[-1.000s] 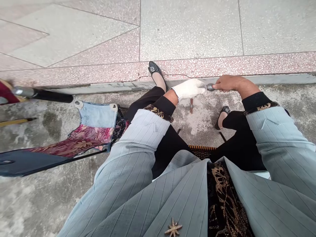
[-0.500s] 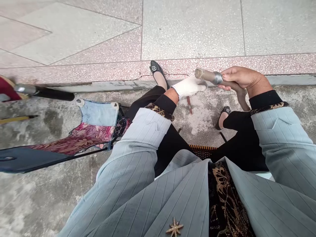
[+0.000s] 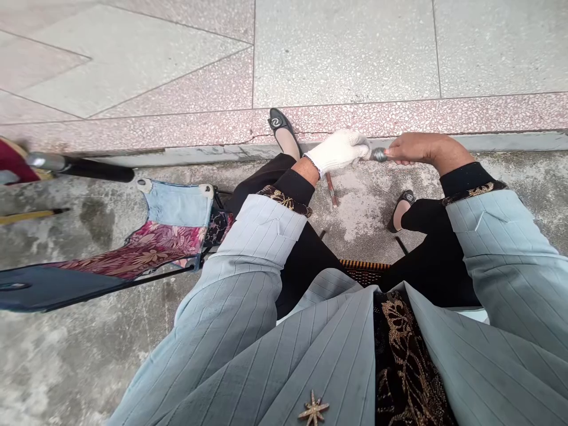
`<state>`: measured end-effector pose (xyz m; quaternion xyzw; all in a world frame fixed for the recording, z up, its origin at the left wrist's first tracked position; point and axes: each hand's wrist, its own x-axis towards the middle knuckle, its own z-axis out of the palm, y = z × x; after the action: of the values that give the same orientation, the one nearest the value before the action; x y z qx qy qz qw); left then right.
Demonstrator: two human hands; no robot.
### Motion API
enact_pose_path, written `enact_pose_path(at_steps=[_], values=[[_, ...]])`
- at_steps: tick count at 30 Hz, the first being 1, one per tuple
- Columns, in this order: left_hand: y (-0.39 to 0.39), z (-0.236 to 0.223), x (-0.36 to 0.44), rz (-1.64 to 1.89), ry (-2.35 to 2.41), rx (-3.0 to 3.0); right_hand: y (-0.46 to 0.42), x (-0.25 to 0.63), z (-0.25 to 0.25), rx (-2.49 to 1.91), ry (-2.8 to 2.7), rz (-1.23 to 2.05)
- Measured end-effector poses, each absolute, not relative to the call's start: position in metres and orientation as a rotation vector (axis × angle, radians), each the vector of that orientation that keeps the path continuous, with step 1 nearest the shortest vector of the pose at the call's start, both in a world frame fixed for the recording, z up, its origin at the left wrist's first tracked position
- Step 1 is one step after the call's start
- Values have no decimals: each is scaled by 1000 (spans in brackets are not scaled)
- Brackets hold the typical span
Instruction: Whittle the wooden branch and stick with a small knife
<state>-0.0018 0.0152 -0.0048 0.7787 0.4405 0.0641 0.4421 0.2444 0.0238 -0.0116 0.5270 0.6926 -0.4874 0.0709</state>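
Handling, it seems, the wound metal itself: holding the wire coil (image 3: 379, 154) up between two close-set hands. Calling next, presumably, for a firm bare-handed grip and careful, matched pressure from either side of the coil. Gripping immediately right of the coil with the bare right hand (image 3: 412, 148), bunching the fingers tight against it and arching the wrist. Curling the white-gloved left hand (image 3: 344, 151) immediately left of the coil, knuckles uppermost; leaving unclear whether clasping or merely touching it. Holding both arms outstretched, angling the forearms inward toward the coil. Showing below and left of the coil, a thin reddish-brown piece (image 3: 332, 190), perhaps held beneath that hand.
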Motion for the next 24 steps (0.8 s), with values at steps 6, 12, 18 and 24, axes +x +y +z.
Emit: enact_pose_path(at_steps=[6, 12, 18, 24], values=[[9, -5, -1, 165, 996, 1787, 26, 248, -10, 1915, 2031, -1767], [6, -2, 2, 107, 998, 1780, 15, 249, 10, 1861, 2055, -2337], [23, -20, -1, 214, 1110, 1944, 8, 252, 23, 1395, 2119, -2297], [27, -17, -5, 227, 1131, 2072, 10, 241, 13, 1286, 1988, -1901]])
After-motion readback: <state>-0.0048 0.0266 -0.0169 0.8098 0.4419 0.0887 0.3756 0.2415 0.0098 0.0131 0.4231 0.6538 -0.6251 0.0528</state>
